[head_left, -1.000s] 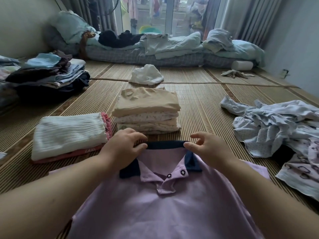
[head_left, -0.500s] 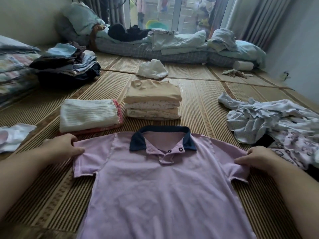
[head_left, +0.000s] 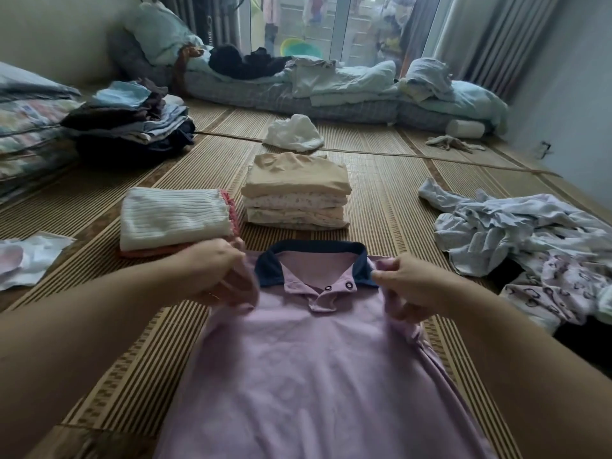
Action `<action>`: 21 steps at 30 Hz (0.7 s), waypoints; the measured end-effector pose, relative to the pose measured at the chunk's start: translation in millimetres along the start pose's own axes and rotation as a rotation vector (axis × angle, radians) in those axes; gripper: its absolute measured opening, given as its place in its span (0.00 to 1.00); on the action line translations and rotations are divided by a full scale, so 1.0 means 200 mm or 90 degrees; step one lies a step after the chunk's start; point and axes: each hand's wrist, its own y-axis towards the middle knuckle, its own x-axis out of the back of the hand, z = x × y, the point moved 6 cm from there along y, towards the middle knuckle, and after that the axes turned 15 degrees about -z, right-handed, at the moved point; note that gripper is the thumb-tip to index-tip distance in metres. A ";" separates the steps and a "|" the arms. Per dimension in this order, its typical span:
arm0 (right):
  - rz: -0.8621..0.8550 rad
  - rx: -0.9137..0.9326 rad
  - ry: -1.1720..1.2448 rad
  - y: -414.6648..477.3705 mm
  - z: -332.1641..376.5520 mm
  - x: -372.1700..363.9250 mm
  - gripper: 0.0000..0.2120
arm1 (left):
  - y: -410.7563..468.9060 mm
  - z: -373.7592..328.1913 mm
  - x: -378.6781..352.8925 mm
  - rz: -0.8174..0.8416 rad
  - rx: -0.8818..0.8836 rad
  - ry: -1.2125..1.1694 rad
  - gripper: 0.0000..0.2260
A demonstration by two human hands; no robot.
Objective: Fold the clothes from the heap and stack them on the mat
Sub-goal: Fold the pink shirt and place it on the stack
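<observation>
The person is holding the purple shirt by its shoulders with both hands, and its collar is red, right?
Almost. The left hand and the right hand do grip the purple shirt at its shoulders, but the collar is dark blue, not red. The head view shows it.

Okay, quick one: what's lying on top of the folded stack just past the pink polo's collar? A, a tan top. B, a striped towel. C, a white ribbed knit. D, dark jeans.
A: the folded stack straight beyond the navy collar of the polo shirt is topped by a tan garment, while the white ribbed knit sits on a separate pile to its left.
</observation>
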 end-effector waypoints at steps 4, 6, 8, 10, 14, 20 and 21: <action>0.173 -0.056 0.145 0.00 0.02 -0.06 0.12 | -0.03 -0.02 -0.20 0.137 0.065 -0.030 0.04; 0.014 -0.035 0.141 0.10 -0.04 0.03 0.11 | 0.09 -0.04 -0.12 -0.041 -0.039 0.005 0.05; -0.153 -0.014 0.083 0.20 -0.12 0.11 0.14 | 0.18 -0.03 0.00 -0.254 -0.134 0.146 0.08; -0.197 -0.002 0.011 0.27 -0.16 0.11 0.21 | 0.25 0.03 0.06 -0.314 -0.098 0.284 0.18; -0.098 -0.002 -0.013 0.35 -0.14 -0.02 0.14 | 0.31 0.12 -0.02 -0.256 -0.044 0.422 0.26; -0.074 -0.030 0.163 0.44 -0.05 -0.04 0.05 | 0.38 -0.03 -0.08 -0.203 -0.162 0.025 0.07; -0.061 -0.049 0.251 0.46 -0.04 -0.02 0.06 | 0.40 -0.05 -0.07 -0.180 -0.159 -0.025 0.09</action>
